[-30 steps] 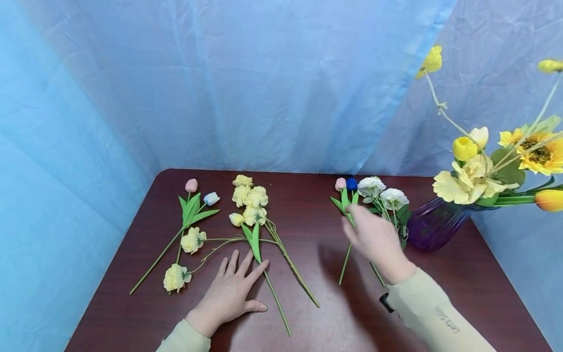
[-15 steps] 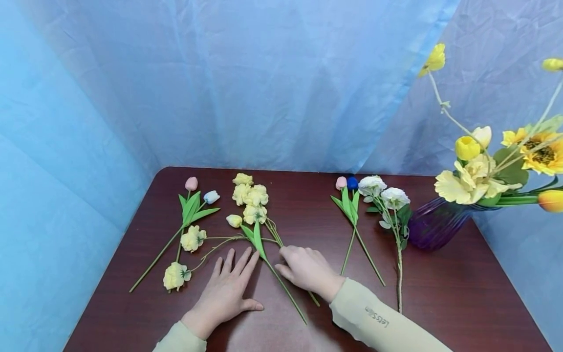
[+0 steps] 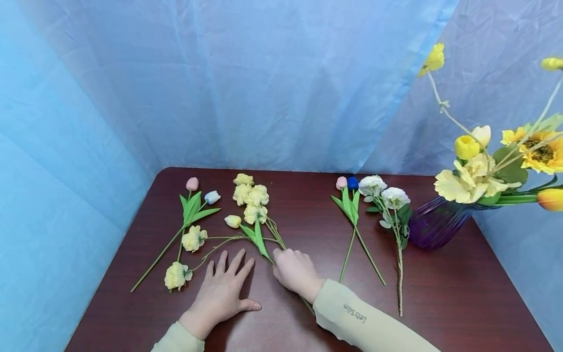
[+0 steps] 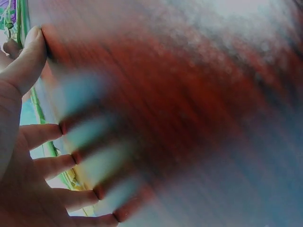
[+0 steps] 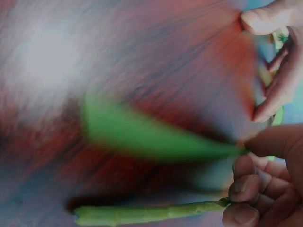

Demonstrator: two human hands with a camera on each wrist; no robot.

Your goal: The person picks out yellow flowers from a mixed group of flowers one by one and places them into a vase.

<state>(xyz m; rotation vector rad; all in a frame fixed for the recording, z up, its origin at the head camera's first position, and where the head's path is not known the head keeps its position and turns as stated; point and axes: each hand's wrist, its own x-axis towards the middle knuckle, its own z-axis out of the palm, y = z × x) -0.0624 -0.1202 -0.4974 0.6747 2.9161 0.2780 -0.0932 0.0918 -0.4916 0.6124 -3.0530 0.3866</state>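
Note:
A yellow-white tulip [image 3: 232, 221] with green leaves lies near the table's middle, and my right hand [image 3: 296, 271] has hold of its stem. In the right wrist view, the thumb and index finger pinch the blurred green tulip stem [image 5: 156, 137]. A knobbly rose stem [image 5: 151, 213] runs up to the curled lower fingers. That stem belongs to the pale yellow roses [image 3: 255, 195] beyond the hand, and the palm hides part of it. My left hand [image 3: 222, 293] rests on the table with spread fingers, left of the tulip. Its fingertips [image 4: 57, 165] touch the tabletop.
Pink and pale blue tulips [image 3: 191, 205] lie at the left, with two yellow rose heads [image 3: 194, 238] below. Right of centre are pink and blue tulips [image 3: 347, 200] and white flowers [image 3: 396, 199]. A purple vase [image 3: 435, 225] of mixed flowers leans at the far right.
My right hand has come leftward from above the right-hand flowers to the stems in the middle. The tulip's bud has shifted slightly left. My left hand has slid a little left.

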